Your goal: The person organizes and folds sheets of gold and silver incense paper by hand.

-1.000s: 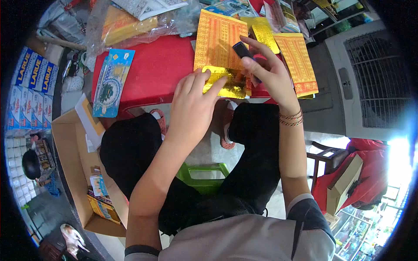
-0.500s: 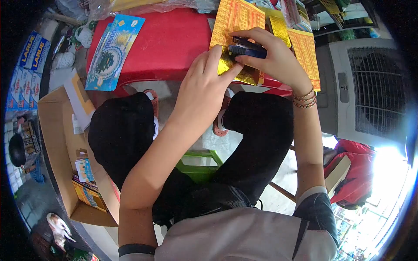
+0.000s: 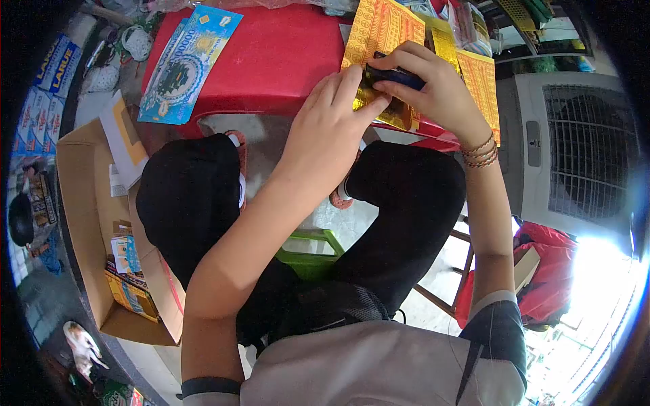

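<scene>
In the head view, your right hand (image 3: 433,86) is closed round a dark stapler (image 3: 406,77), the fingers over its top and the thumb underneath. Its front end lies over a sheet of gold foil paper (image 3: 398,115) at the near edge of the red table (image 3: 284,57), the side closest to your knees. Your left hand (image 3: 332,115) is on the same sheet, index finger and thumb parted with gold showing between them – whether they pinch it or only press on it, you cannot tell from here.

Just beyond the foil lies an orange-printed sheet (image 3: 386,28), with a gold foil pad (image 3: 445,46) beside it and a second orange-printed sheet (image 3: 484,84) farther right. Blue banknote-patterned papers (image 3: 186,71) lie overlapping towards the table's left end, well apart from both your hands. Beside your left knee an open cardboard box (image 3: 81,203) holds more printed papers – blue and yellow ones among them.
</scene>
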Tool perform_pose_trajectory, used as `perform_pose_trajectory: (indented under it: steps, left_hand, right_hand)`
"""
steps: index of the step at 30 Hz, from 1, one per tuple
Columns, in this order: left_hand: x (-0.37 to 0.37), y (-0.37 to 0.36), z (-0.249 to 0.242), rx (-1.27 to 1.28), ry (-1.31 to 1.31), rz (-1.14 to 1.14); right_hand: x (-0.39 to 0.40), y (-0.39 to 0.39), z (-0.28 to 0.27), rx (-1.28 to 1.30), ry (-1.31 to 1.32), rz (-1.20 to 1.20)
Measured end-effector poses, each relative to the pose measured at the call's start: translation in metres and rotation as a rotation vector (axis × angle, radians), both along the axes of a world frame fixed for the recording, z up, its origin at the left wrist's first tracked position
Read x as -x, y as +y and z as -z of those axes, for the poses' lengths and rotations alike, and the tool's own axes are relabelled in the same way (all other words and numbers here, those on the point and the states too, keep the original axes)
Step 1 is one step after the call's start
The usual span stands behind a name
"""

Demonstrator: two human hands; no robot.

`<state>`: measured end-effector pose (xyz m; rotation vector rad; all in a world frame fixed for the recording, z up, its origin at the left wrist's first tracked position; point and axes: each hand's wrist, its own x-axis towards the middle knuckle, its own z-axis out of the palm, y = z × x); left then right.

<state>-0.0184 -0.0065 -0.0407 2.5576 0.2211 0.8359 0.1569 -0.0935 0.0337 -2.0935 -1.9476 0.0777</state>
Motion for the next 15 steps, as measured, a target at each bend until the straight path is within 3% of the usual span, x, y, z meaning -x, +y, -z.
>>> perform_pose_trajectory:
  steps: [15]
  left_hand:
    - [-0.0009, -0.0043, -0.0044, 0.054, 0.015, -0.038]
  right_hand:
    - [0.0030, -0.0090, 0.0048, 0.007, 0.120, 0.025]
